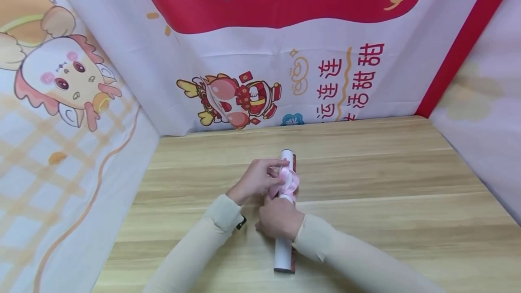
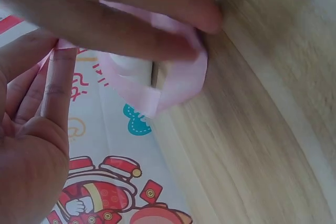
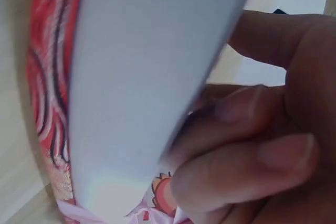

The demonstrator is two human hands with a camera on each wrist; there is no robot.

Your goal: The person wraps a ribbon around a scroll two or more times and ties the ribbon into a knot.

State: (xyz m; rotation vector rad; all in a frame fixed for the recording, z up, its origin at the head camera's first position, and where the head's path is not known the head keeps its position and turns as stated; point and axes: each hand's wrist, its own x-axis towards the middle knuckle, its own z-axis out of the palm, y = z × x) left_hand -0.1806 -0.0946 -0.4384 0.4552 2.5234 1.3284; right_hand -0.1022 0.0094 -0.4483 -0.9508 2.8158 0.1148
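A white roll (image 1: 283,254) with a red patterned side (image 3: 47,66) lies lengthwise on the table, like a rolled-up scroll. Around its upper half runs a pale pink ribbon (image 1: 291,183) that stands up in a loop. My left hand (image 1: 256,179) pinches the ribbon from the left side of the roll. Just below, my right hand (image 1: 281,217) reaches across the roll, its fingers (image 3: 236,177) curled beside it at the ribbon. Its exact grip is partly hidden. In the left wrist view, two long fingers cross over the ribbon loop (image 2: 186,85).
The wood-grain table (image 1: 386,184) stretches out on both sides of the roll. Printed cloth (image 1: 236,49) hangs at the back, with more cloth (image 1: 53,171) along the left and right. A small black item (image 1: 241,222) shows at my left cuff.
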